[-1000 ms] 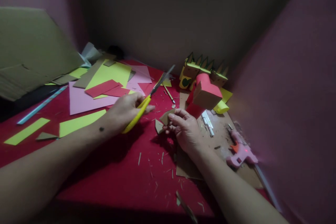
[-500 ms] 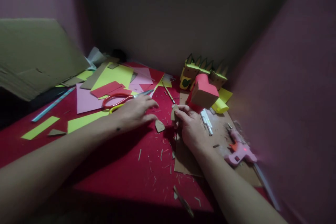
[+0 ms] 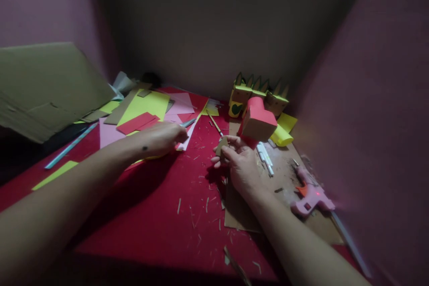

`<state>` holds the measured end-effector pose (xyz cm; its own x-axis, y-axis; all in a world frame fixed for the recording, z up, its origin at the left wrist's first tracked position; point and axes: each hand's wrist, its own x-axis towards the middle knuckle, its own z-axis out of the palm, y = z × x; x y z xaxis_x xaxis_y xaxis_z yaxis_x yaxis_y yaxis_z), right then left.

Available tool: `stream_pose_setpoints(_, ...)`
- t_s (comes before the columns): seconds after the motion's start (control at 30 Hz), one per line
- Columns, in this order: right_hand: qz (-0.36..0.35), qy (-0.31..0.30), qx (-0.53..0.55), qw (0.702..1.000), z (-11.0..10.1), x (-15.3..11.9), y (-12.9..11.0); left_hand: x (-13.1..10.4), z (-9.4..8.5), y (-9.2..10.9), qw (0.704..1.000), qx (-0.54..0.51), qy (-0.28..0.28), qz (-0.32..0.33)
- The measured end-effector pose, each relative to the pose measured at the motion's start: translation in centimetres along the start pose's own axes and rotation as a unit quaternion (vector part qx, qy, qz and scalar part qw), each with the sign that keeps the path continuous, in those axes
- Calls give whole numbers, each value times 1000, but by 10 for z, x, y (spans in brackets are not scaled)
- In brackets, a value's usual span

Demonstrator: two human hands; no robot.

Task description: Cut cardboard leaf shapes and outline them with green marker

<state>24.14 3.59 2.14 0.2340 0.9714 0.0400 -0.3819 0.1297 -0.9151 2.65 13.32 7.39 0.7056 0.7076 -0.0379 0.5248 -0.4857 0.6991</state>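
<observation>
The right hand [image 3: 241, 164] pinches a small cardboard piece [image 3: 221, 146] between thumb and fingers, held just above the red table [image 3: 161, 214]. The left hand [image 3: 160, 137] lies palm-down with fingers curled over the scissors [image 3: 187, 123], whose blade tip pokes out toward the coloured paper sheets [image 3: 147, 107]; whether it grips them I cannot tell. Beyond the right hand stands a red-topped box [image 3: 258, 121], with glue sticks [image 3: 264, 157] beside it and a pink glue gun [image 3: 310, 196] further right on a cardboard mat [image 3: 241, 214].
</observation>
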Motion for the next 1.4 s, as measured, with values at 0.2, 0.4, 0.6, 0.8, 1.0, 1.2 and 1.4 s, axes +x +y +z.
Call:
stream_pose_setpoints(0.2,58,-64,34,996,-3,-2,2,-4,4,10,984,-154,-44,-74)
stream_pose_setpoints(0.4,87,-72,14,994,-4,0,7,-11,9,8,978,-198,-56,-29)
stream_pose_setpoints(0.6,110,-133,5,985,1,-6,4,-13,15,7,982,-184,-50,4)
stream_pose_setpoints(0.8,143,-164,23,976,4,-12,7,-11,25,3,982,-184,-24,20)
stream_pose_setpoints(1.0,121,-139,33,982,1,-11,9,-9,31,7,974,-224,-1,-19)
stream_pose_setpoints(1.2,117,-133,41,983,1,-9,8,-8,33,13,971,-224,-9,-82)
stream_pose_setpoints(1.4,114,-113,29,987,2,-8,7,-10,21,10,967,-246,35,-55)
